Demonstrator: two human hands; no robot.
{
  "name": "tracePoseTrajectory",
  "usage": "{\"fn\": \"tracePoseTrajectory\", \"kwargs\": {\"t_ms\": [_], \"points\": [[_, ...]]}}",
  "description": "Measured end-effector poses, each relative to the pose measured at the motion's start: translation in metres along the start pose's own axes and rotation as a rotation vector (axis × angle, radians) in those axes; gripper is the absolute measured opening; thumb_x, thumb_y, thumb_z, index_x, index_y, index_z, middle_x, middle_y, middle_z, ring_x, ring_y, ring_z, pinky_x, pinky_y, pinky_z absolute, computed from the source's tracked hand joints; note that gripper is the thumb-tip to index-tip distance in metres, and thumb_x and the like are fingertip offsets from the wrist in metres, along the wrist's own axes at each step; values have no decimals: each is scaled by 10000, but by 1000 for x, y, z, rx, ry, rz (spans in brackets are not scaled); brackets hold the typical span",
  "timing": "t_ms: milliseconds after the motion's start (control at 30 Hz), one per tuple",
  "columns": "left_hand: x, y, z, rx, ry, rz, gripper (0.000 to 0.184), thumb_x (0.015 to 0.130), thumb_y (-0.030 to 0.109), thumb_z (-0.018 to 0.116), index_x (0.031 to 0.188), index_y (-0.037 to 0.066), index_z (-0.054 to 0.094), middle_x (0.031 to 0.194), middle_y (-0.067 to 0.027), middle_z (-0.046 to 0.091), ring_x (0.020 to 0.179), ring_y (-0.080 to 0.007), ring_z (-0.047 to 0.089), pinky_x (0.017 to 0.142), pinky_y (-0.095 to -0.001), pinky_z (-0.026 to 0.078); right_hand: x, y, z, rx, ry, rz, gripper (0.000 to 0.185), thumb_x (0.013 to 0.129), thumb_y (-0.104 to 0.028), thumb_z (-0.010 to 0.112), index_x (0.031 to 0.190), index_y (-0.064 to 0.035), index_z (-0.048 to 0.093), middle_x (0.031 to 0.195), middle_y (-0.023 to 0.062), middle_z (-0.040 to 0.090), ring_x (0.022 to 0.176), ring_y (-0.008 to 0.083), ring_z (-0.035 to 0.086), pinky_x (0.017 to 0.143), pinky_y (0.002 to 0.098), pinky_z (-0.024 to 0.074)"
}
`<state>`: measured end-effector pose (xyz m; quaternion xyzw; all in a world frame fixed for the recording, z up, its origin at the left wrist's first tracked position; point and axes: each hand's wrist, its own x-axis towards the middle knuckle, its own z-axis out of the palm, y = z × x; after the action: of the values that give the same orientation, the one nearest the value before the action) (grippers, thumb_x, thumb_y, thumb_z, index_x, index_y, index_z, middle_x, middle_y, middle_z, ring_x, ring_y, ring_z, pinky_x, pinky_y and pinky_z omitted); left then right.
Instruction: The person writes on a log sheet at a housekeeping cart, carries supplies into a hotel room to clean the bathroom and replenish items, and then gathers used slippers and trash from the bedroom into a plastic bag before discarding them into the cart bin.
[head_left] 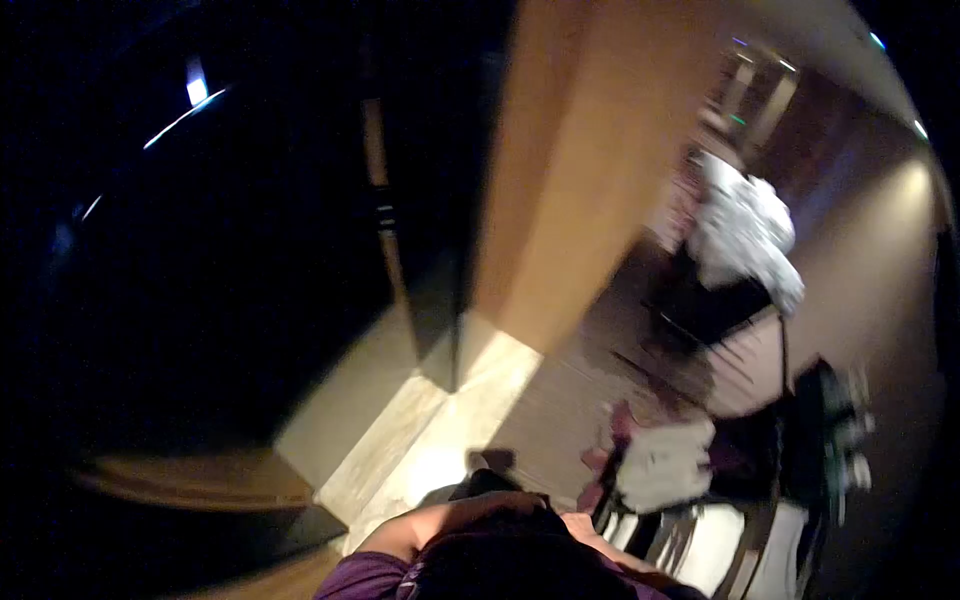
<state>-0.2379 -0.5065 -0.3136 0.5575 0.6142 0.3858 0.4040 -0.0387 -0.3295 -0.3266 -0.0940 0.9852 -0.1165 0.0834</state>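
Observation:
Both of my arms show at the bottom of the blurred head view. My left hand (520, 503) is bent in front of my body beside something dark, and its fingers are not distinct. On the right, my right hand (577, 524) is near the left end of a cart (745, 515) with white items on it; whether it touches the cart is unclear. A pale cloth or bag (665, 465) lies on the near part of the cart, beside dark red material (622, 425).
A large white bundle (745, 225) sits on a dark cart farther along the corridor. Bottles or similar items (850, 440) stand at the right. A wooden wall or door edge (590, 150) rises at the centre, above a brightly lit pale floor strip (440, 430). The left side is dark.

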Motion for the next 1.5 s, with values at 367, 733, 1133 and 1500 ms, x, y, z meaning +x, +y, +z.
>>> {"fn": "tracePoseTrajectory", "kwargs": {"t_ms": [367, 733, 1133, 1500], "points": [[-22, -28, -72, -170, 167, -233, 263, 967, 143, 575, 1185, 26, 662, 1007, -114, 715, 864, -225, 681, 794, -365, 546, 129, 51, -3, 452, 319, -92, 151, 804, -259, 636, 846, -117, 667, 799, 144, 621, 737, 362, 638, 638, 485, 472], [-48, -53, -113, -282, 380, -310, 239, 968, 120, 575, 1167, 15, 656, 976, -103, 703, 833, -198, 663, 766, -346, 543, 197, 48, -123, 314, 328, 150, 143, 921, -201, 573, 954, -63, 588, 754, 184, 633, 676, 393, 653, 592, 476, 490], [-199, -119, -210, -350, 706, -321, 214, 968, 95, 574, 1147, 4, 650, 941, -91, 690, 799, -170, 644, 736, -325, 539, 508, -213, -206, 691, 165, -194, 259, 947, -187, 687, 1133, -32, 596, 920, 196, 700, 789, 307, 714, 675, 392, 549], [-493, -212, -377, -240, 1117, -329, 194, 968, 73, 574, 1132, -4, 644, 918, -82, 681, 778, -151, 632, 716, -311, 538, 809, -405, -232, 909, 322, -192, 378, 1041, -377, 524, 1051, -36, 686, 973, 81, 717, 830, 161, 670, 707, 339, 552]]}}
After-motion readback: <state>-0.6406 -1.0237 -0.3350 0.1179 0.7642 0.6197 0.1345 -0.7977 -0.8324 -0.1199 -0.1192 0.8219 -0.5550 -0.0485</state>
